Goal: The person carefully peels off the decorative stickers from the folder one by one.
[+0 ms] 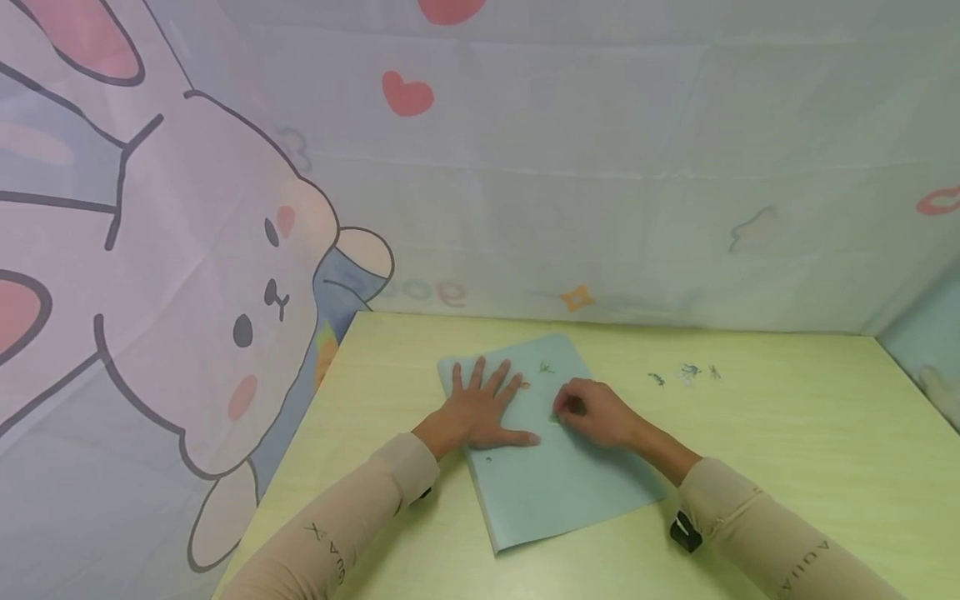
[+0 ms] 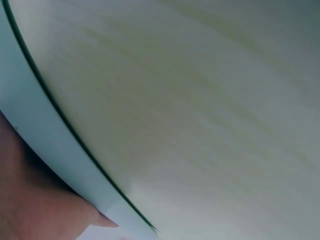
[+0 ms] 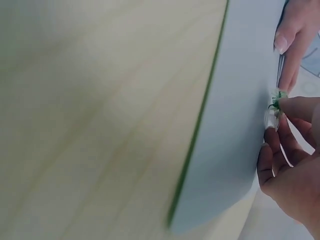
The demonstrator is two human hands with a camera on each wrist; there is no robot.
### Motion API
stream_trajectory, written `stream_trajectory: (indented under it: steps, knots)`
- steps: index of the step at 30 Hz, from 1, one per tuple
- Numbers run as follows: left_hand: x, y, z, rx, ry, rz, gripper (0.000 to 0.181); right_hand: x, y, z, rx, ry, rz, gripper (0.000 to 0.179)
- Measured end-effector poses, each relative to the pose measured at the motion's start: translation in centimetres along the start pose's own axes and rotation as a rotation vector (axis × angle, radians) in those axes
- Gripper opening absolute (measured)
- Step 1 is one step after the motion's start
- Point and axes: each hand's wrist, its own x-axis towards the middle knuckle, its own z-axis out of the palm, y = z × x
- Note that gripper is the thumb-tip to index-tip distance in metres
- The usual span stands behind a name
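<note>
While left hand (image 1: 480,414) (spread flat) presses sheet (image 1: 558,496) beneath, right hand (image 1: 597,412) pinches green sticker (image 3: 274,106).

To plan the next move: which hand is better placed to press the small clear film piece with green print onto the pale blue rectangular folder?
Probably the right hand: it pinches the piece over the folder, where the left hand lies spread flat.
</note>
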Motion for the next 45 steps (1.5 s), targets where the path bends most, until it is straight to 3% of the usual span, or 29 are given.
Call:
stream_trajectory:
  steps: [7,16,24,29,36,45]
  knots:
    - [0.0,0.1,0.0,-0.004,0.002,-0.001,0.115,-0.2,-0.5,-1.0,-0.021,0.059,0.023,0.013]
    - [-0.4,0.4,-0.5,-0.007,-0.011,-0.005,0.115,-0.1,-1.0,-4.0,0.029,0.097,0.011,0.005]
    - [-0.1,0.3,-0.1,-0.002,-0.005,-0.001,0.115,-0.4,-0.7,-6.2,0.045,0.14,0.098,0.01]
    - [0.0,0.1,0.1,0.003,-0.001,0.002,0.115,-0.8,-0.3,-6.4,0.075,0.162,0.116,0.009]
    - [0.1,0.0,0.1,0.003,-0.002,0.004,0.115,-1.0,0.2,-6.1,0.13,0.149,0.144,0.021]
    - [0.1,0.1,0.2,0.007,-0.003,-0.001,0.115,-1.3,0.8,-5.6,0.103,0.123,0.142,0.01]
